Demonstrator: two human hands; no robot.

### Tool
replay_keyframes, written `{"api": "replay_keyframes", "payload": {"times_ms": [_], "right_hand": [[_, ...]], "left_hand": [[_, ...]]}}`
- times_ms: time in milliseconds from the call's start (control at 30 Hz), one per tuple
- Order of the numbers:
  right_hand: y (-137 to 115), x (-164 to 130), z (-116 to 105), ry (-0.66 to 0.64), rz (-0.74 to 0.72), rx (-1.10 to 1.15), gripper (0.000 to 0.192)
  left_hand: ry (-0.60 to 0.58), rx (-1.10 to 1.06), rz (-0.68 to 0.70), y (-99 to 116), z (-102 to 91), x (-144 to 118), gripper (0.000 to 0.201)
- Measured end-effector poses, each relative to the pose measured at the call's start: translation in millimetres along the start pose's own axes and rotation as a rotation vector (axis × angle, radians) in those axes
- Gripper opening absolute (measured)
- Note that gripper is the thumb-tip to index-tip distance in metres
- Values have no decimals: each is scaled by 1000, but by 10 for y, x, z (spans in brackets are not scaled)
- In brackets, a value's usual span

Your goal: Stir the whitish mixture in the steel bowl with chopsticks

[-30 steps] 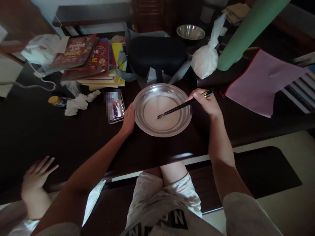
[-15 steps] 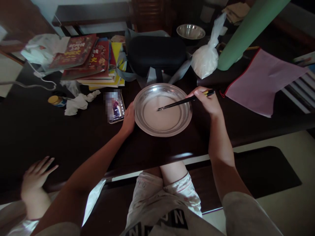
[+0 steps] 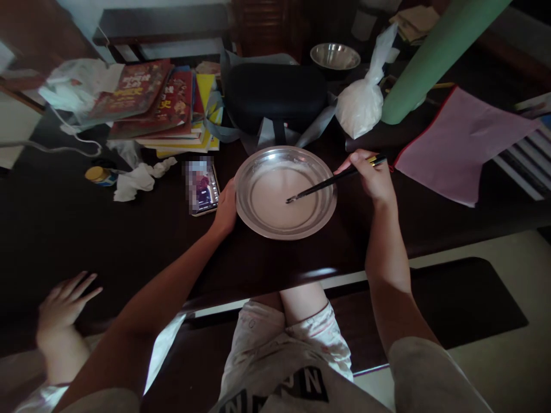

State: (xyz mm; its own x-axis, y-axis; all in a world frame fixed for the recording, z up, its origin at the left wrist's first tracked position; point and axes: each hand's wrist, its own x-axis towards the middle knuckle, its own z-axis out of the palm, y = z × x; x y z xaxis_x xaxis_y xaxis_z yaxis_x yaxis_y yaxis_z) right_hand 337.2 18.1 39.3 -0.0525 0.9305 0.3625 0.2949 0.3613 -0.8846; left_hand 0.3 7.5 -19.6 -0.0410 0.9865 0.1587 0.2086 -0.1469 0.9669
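A shallow steel bowl point(image 3: 253, 221) of pale whitish batter stands on the dark wooden table point(image 3: 129, 241), straight ahead of me. My left hand point(image 3: 224, 209) grips the bowl's left rim. My right hand point(image 3: 372, 175) holds a pair of black chopsticks point(image 3: 327, 182) by their upper ends. Their tips dip into the batter right of the bowl's middle.
A phone point(image 3: 202, 186) lies left of the bowl. Behind are stacked books point(image 3: 159, 106), a black case point(image 3: 275, 94), a tied plastic bag of white powder point(image 3: 359, 106), a small steel bowl point(image 3: 334, 55), a green roll point(image 3: 426, 60), a pink cloth point(image 3: 465, 140). Another person's hand point(image 3: 64, 310) rests at lower left.
The chopstick tips circled in the batter, from the middle up toward the far side, then back to the right of centre. My left hand stayed on the rim.
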Motion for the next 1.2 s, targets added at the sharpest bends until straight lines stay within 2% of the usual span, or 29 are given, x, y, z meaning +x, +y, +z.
{"api": "replay_keyframes", "payload": {"times_ms": [167, 333, 400, 533, 600, 733, 933, 1100, 1200], "right_hand": [[-27, -4, 59, -150, -1, 25, 40], [0, 5, 7, 18, 1, 12, 40], [7, 1, 4, -4, 4, 25, 41], [-32, -6, 58, -146, 5, 32, 40], [-50, -3, 58, -114, 4, 11, 40], [-32, 0, 1, 31, 9, -22, 43], [-17, -5, 51, -156, 13, 9, 39], [-24, 1, 15, 13, 6, 0, 42], [-22, -4, 18, -24, 13, 25, 43]], "left_hand": [[-4, 20, 21, 26, -9, -11, 40], [-13, 18, 24, 38, -8, -12, 40], [-10, -5, 11, 39, 0, -11, 41], [2, -24, -4, 40, 5, -11, 41], [5, -6, 2, 44, 1, -13, 40], [5, 24, 9, 48, -6, -17, 39], [5, -29, -25, 9, -3, -3, 40], [1, 36, 12, 51, -7, -17, 37], [0, 33, -6, 89, -7, -26, 37]]}}
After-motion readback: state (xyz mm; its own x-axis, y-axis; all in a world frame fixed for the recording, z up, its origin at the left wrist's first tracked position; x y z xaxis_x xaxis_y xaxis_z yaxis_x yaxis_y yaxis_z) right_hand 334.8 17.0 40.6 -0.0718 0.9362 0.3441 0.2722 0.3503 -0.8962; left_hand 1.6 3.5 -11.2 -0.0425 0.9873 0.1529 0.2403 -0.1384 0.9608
